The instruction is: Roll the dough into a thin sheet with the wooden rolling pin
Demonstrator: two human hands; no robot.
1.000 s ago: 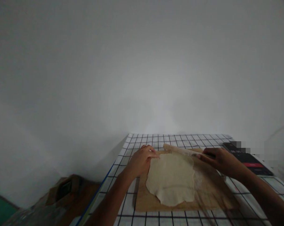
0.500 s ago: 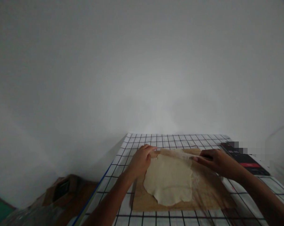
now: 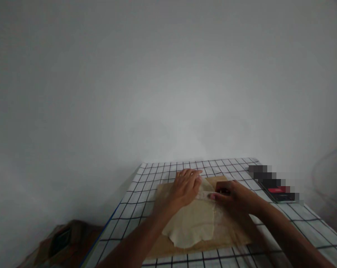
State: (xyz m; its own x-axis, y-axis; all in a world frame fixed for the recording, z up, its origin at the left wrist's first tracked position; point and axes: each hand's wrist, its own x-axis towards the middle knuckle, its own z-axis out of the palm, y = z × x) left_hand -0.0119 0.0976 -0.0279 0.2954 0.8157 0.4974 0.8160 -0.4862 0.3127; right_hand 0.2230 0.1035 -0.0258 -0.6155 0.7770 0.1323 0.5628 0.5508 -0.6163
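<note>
A thin sheet of pale dough with an uneven edge lies on a wooden board. Across its far part runs a slim, light-coloured rolling pin, partly hidden by both hands. My right hand is closed round the pin's right end, thumb along its near side. My left hand lies over the pin's left end and the dough's far left part, its fingers stretched out toward the far right. Its palm side is hidden. Flour marks show on the board right of the dough.
A white tablecloth with dark checks covers the table against a plain wall. Toward the right edge lies a dark, flat device with a red band, partly pixelated. A cardboard box stands low at the left.
My left hand has moved right, from the pin's left end to over the dough, and its fingers have straightened. The right hand keeps its hold. The whole view has shifted slightly.
</note>
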